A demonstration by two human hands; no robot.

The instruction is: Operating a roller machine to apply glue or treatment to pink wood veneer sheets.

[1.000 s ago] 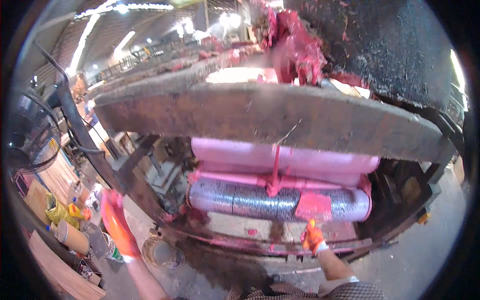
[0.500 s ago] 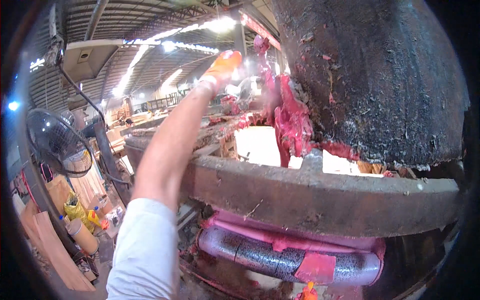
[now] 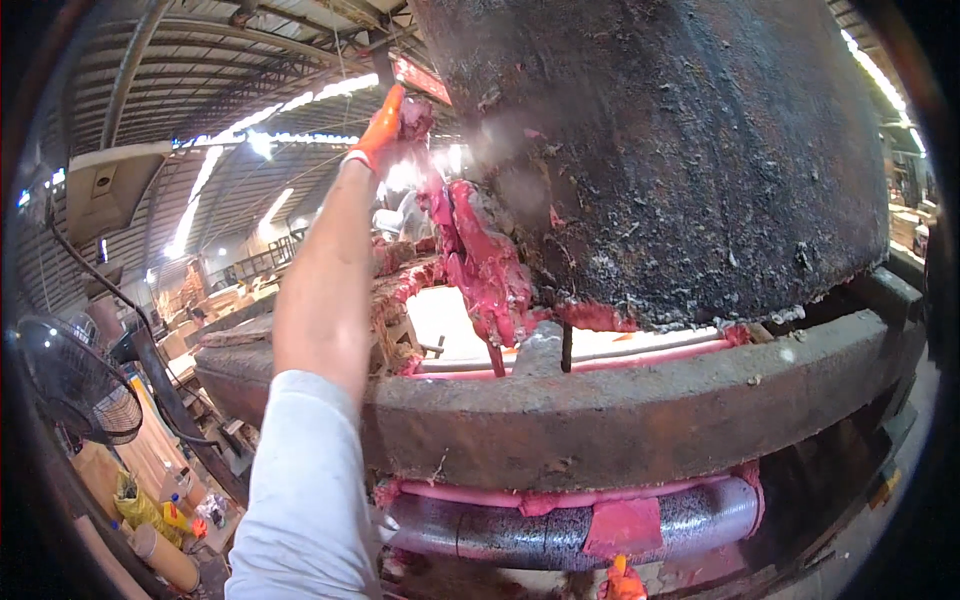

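Observation:
My left arm in a light grey sleeve reaches far forward and up. My left hand (image 3: 380, 128), in an orange glove, is closed against a pink-caked knob (image 3: 415, 118); its far fingers are hidden. Beneath that knob, a valve-like fitting (image 3: 482, 255) thickly coated in wet pink paste hangs beside a large dark drum (image 3: 690, 150). At the bottom edge my right hand (image 3: 623, 582), in an orange glove, grips a scraper. The scraper's flat pink-smeared blade (image 3: 622, 527) lies against a shiny metal roller (image 3: 480, 530).
A heavy, dirty beam (image 3: 620, 415) crosses between the drum and the roller. On the left stand a black fan (image 3: 85, 380), a yellow sack (image 3: 140, 505) and a brown cylindrical container (image 3: 165, 560). Boards and a metal roof lie beyond.
My left hand has come from left of the pink-caked knob to meet it. The view has turned right, showing more of the drum. My right hand stays at the roller with the scraper.

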